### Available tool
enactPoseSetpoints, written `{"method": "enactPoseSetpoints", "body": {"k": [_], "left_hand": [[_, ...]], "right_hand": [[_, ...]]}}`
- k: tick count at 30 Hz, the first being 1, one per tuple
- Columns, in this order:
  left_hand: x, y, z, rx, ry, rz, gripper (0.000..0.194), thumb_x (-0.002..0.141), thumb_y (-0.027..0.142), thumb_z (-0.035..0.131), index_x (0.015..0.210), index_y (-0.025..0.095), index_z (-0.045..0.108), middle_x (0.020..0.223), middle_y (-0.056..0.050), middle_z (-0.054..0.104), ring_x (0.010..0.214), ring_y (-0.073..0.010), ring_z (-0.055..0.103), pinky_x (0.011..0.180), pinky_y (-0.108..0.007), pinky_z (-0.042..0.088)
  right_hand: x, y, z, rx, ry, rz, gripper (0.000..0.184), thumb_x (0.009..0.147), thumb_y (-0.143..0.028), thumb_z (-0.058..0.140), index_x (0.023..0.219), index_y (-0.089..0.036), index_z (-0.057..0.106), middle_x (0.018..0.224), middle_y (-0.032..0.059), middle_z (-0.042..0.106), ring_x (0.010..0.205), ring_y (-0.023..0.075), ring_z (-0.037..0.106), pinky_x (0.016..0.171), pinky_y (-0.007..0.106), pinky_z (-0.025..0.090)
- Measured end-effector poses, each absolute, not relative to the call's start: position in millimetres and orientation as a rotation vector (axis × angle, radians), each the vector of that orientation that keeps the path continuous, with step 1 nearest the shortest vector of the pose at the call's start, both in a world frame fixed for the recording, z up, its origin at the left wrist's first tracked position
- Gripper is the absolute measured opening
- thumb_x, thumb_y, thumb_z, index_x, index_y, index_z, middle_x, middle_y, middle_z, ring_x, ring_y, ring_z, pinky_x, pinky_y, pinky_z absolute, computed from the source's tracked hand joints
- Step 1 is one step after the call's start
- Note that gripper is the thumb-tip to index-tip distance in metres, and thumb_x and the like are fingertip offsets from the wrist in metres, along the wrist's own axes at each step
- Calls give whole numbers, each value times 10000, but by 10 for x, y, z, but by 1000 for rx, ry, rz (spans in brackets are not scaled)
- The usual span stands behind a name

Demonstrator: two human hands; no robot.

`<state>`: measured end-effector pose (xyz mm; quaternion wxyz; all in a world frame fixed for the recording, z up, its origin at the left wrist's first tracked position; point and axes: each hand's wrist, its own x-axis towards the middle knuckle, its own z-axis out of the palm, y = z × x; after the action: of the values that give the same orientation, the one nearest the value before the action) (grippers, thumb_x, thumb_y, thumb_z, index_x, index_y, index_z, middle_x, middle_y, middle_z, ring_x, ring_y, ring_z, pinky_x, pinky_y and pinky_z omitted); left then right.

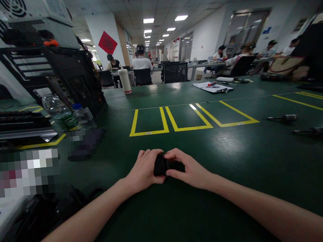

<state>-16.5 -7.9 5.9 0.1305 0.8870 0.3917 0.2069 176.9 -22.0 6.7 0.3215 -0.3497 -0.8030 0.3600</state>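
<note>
A small black box-like object (159,165) is held between my two hands, low over the green table (204,204). My left hand (146,167) is wrapped round its left side, with the fingers over the top and the thumb at the near edge. On the other side, the fingertips and thumb of my right hand (185,166) pinch its right edge. Much of the object is covered by my fingers, so I cannot tell its exact kind. Beyond my hands, yellow tape outlines (149,132) mark the tabletop.
Two dark screwdriver-like tools (285,118) lie to the right. A clipboard (214,88) and a white cup (124,80) stand farther back. On the left are plastic bottles (58,108), an open computer case (73,78) and black cables (69,200). Several people sit at distant tables.
</note>
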Motion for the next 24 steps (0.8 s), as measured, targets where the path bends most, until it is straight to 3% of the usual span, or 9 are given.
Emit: {"method": "enactPoseSetpoints", "body": {"k": [7,13,18,24], "left_hand": [[-154,-70,47,2590,1139,628,578,622,282,664,1114,195,375,1038,-53,533,927,-239,504,796,-361,338],[-153,-104,131,2551,1105,572,536,670,293,639,1127,201,375,1056,-56,532,942,-235,506,797,-355,347],[-161,-130,202,2564,1119,533,552,663,288,646,1132,189,373,1050,-63,529,928,-236,500,799,-362,349],[-152,-122,184,2570,1121,549,551,659,291,644,1130,179,379,1038,-69,534,920,-239,503,785,-362,352]], "right_hand": [[1764,-192,29,-899,-2101,863,188,782,-212,549,963,-231,501,1025,25,487,955,175,500,843,375,437],[1730,-202,52,-932,-2045,1016,307,796,-210,527,1085,-238,427,1039,28,500,957,169,527,851,379,458],[1754,-215,64,-894,-2079,1005,333,758,-185,574,1058,-234,439,1039,27,486,959,167,519,862,371,453],[1760,-193,36,-908,-2086,920,220,774,-205,558,981,-233,489,1043,27,474,962,175,501,850,379,448]]}}
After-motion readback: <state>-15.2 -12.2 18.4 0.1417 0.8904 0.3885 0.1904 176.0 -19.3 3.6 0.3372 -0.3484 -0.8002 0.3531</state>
